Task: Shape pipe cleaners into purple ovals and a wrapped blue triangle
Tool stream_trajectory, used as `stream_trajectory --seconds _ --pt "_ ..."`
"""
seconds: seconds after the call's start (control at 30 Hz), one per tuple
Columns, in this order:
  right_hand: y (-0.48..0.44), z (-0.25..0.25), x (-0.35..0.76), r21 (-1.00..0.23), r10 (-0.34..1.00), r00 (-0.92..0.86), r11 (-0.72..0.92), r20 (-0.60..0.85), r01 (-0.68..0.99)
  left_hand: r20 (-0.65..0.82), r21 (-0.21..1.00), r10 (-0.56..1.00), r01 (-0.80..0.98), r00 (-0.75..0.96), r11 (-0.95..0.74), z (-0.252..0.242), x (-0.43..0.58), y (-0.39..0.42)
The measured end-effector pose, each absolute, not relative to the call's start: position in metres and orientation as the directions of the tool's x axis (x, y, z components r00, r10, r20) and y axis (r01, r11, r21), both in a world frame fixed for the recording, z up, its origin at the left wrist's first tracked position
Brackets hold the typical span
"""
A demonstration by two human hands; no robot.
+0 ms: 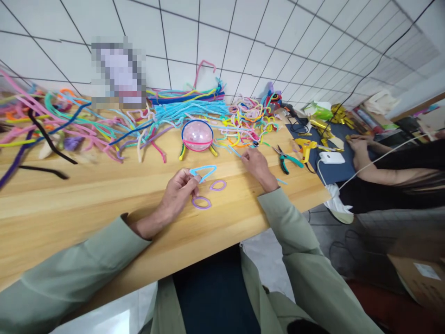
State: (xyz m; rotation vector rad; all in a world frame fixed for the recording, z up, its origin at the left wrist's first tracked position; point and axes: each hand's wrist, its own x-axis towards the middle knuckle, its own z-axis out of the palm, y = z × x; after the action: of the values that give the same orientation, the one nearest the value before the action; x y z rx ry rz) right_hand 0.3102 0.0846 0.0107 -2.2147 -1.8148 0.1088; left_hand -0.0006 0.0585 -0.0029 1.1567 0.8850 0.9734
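My left hand (179, 190) pinched a bent light-blue pipe cleaner (203, 171) above two finished purple loops (201, 202) on the wooden table (86, 199), while my right hand (255, 167), loosely curled and empty, touched the unused pile (243, 123).

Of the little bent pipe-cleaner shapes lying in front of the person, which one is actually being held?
The light blue triangle: the left hand pinches its corner. The two purple loops, one at and one at, lie untouched on the table.
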Motion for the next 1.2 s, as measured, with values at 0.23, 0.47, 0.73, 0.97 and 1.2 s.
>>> stream_trajectory --seconds 0.23,0.47,0.73,0.97,1.2 --pt "0.064 0.033 0.289 -0.217 0.932 0.234 -0.176 0.278 0.96 -0.057 0.984 0.939 -0.139 0.34 0.11 -0.008 -0.003 0.059" --pt "0.051 0.055 0.253 -0.672 0.878 0.236 0.122 0.417 0.731 -0.07 0.978 0.944 -0.163 0.323 0.129 -0.006 -0.001 0.06" --pt "0.049 0.051 0.226 -0.882 0.877 0.275 0.277 0.394 0.38 -0.074 0.971 0.943 -0.193 0.323 0.143 -0.01 -0.004 0.062" --pt "0.055 0.045 0.229 -0.989 0.967 0.205 0.143 0.15 0.047 -0.079 0.969 0.936 -0.195 0.344 0.154 -0.009 -0.002 0.062" --pt "0.05 0.039 0.224 -0.994 0.986 0.136 0.087 0.096 0.068 -0.069 0.95 0.926 -0.258 0.371 0.174 -0.009 0.002 0.061"
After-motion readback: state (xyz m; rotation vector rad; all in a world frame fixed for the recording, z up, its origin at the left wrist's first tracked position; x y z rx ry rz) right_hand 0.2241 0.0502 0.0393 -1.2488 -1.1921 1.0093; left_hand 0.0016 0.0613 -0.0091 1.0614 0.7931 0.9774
